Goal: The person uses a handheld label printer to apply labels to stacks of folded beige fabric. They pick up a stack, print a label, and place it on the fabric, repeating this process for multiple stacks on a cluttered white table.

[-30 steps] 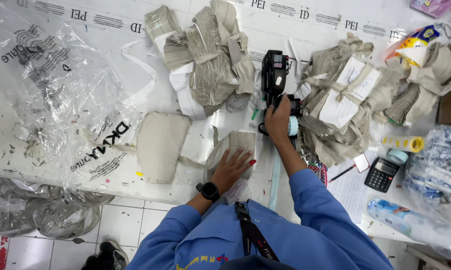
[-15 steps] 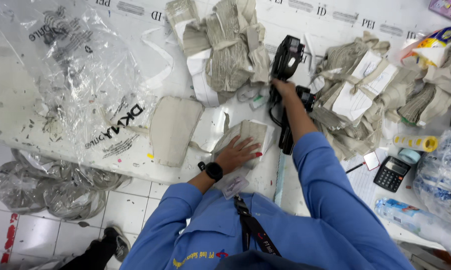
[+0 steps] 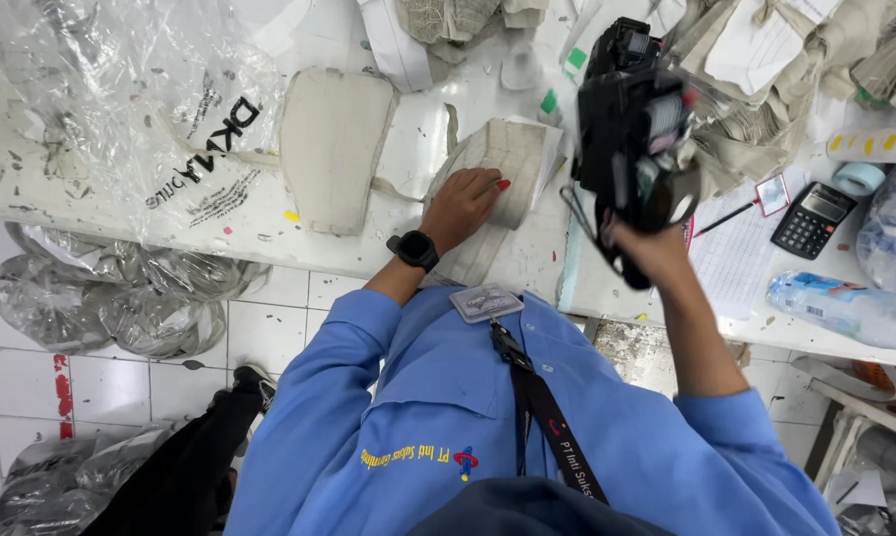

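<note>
Left hand (image 3: 463, 203) flat, pressing the soft, limp fabric stack (image 3: 497, 174) on the desk (image 3: 90, 189); right hand (image 3: 646, 248) clamped on the rigid black label gun (image 3: 631, 129), raised, likely best gripped by its handle.

White worktable (image 3: 269, 223) above a white tiled floor (image 3: 120, 377).

A clear plastic bag (image 3: 120, 99) with dark print sprawls at ten o'clock on the white table (image 3: 100, 199). A calculator (image 3: 812, 219) lies at three o'clock, a pen (image 3: 726, 218) just beside it, tape rolls (image 3: 880, 149) above. Crumpled plastic (image 3: 110, 298) sits on the tiled floor (image 3: 31, 387) at eight o'clock.
</note>
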